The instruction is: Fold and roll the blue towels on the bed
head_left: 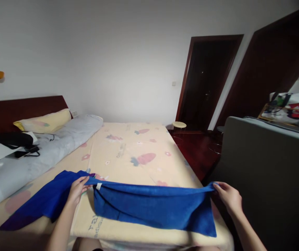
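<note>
A blue towel (151,205) is stretched lengthwise between my two hands over the near edge of the bed. Its top edge is pulled nearly straight, and the rest hangs down in a doubled layer. My left hand (78,188) pinches one end, close to a small white tag (99,186). At the other end, my right hand (227,195) grips the corner between thumb and fingers. Beside and partly behind my left arm, a darker blue cloth (47,195) lies spread and wrinkled on the bed.
The bed (123,139) has a cream sheet with a carrot print. A grey quilt (68,146), a yellow pillow (45,121) and a phone (21,154) with a cable lie at left. A grey panel (266,181) stands close at right; a round stool (179,124) is near the door (204,83).
</note>
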Demonstrator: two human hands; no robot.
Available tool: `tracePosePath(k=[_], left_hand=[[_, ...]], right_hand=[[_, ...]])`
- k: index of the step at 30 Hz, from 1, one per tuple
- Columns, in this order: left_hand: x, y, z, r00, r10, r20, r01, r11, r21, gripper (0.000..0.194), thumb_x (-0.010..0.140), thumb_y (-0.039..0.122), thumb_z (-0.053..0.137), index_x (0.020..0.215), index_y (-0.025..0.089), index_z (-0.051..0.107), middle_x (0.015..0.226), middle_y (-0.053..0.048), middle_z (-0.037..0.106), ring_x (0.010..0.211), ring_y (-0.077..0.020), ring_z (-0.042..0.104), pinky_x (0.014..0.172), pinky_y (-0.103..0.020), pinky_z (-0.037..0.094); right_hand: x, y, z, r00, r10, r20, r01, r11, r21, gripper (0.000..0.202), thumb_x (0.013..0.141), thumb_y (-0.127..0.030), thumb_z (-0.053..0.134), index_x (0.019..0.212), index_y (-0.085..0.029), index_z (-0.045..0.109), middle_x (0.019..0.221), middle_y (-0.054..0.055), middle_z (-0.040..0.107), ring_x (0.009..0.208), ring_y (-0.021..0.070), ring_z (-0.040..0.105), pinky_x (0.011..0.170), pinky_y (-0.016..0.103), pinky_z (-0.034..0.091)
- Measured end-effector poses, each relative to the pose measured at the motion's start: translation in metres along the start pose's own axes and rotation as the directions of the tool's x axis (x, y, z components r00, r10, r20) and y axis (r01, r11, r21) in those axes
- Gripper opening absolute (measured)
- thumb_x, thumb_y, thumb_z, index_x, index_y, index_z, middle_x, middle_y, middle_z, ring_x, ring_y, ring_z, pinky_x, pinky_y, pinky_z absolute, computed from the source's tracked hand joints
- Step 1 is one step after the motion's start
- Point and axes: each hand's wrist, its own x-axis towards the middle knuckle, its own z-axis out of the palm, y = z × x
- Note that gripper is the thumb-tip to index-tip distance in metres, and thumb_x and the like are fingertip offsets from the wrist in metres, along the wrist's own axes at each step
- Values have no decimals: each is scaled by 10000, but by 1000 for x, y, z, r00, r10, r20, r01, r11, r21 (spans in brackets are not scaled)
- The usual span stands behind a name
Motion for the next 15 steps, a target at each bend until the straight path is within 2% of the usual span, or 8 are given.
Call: tracePosePath(k=[3, 8, 12, 15], left_hand=[[24, 5, 18, 1000, -13, -9, 13, 1000, -3, 175, 616, 177, 755, 730, 145, 627, 552, -21, 679, 505, -155, 647, 531, -258, 524], [65, 24, 44, 996, 82, -30, -84, 995, -54, 128, 663, 188, 728, 708, 135, 621, 555, 10, 650, 505, -108, 604, 557, -240, 509], [84, 32, 44, 984, 167, -53, -171, 982, -84, 170, 688, 255, 711, 775, 145, 616, 629, 25, 653, 584, -102, 616, 621, -239, 517], [82, 11, 32, 980, 187, -71, -191, 981, -46, 202, 687, 297, 707, 801, 165, 606, 667, 24, 656, 621, -108, 629, 652, -253, 531]], right_hand=[[21, -21, 21, 988, 125, 90, -137, 980, 143, 274, 613, -366, 629, 742, -143, 721, 544, 61, 685, 479, 208, 627, 519, 300, 478], [55, -51, 51, 988, 150, 23, -152, 967, 204, 294, 679, -346, 598, 798, -106, 719, 511, 75, 671, 485, 221, 640, 603, 335, 515], [69, -51, 59, 986, 140, -85, -120, 970, 212, 379, 728, -417, 571, 864, -93, 713, 515, 76, 670, 562, 238, 672, 790, 380, 512], [60, -30, 65, 985, 132, -115, -104, 970, 218, 463, 733, -489, 541, 893, -85, 700, 524, 89, 672, 604, 259, 685, 762, 395, 527]])
